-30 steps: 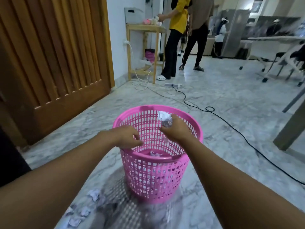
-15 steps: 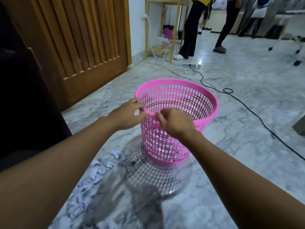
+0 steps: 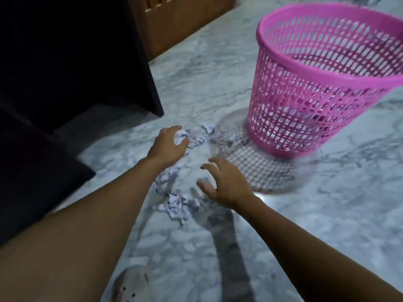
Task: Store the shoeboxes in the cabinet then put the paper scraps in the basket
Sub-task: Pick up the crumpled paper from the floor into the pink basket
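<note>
On the floor (image 3: 327,214), seen from your head camera, your left hand (image 3: 168,147) has its fingers (image 3: 184,142) curling round one scrap (image 3: 181,136), half closed on it but not clearly clamped. Your right hand (image 3: 226,182) hovers with fingers (image 3: 207,165) spread apart, holding nothing. More scraps (image 3: 176,207) lie just below and between your fingers, a few others just beyond the left hand. The basket (image 3: 322,83) stands upright, well beyond your right fingers, towards the top right. By the look of it you are on the scraps step, mid-gather. Next, close on a bunch, lift, and carry it over the basket rim before letting go.
</note>
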Available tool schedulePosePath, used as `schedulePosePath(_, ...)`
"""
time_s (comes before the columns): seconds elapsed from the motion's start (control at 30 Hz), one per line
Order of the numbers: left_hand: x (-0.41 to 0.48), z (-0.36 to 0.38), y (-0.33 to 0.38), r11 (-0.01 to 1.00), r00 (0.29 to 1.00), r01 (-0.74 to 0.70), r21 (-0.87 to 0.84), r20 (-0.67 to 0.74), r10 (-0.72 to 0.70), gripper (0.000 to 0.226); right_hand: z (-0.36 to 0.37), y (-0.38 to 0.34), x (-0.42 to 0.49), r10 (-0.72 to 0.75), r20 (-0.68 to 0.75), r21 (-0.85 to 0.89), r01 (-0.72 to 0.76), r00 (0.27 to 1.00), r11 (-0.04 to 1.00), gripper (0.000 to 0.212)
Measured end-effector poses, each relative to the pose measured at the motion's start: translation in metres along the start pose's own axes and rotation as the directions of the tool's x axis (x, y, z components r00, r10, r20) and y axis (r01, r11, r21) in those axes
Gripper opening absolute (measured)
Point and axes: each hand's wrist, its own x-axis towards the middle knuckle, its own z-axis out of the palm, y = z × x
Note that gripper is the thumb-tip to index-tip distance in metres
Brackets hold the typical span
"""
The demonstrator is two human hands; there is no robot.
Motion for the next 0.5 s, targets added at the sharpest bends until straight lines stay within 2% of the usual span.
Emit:
schedulePosePath(0.17,-0.036,0.008,-0.063,0.986,0.986,0.159,0.041,-0.049,-0.157,0.056,0.06,-0.026,-0.016,-0.052,0.249,0.057,0.039,0.967,0.998,0.088)
schedulePosePath(0.27,-0.052,0.011,-0.087,0.968,0.968,0.24,0.075,-0.095,-0.233,0.052,0.093,-0.047,-0.02,-0.06,0.267,0.055,0.047,0.962,0.997,0.096)
schedulePosePath(0.37,-0.063,0.014,-0.104,0.955,0.948,0.291,0.051,-0.15,-0.281,0.048,0.113,-0.065,-0.02,-0.109,0.185,0.044,0.103,0.977,0.994,0.084)
schedulePosePath(0.5,-0.072,0.02,-0.126,0.953,0.94,0.294,0.069,-0.204,-0.274,0.05,0.127,-0.071,-0.019,-0.221,0.071,0.043,0.218,0.973,0.975,0.049)
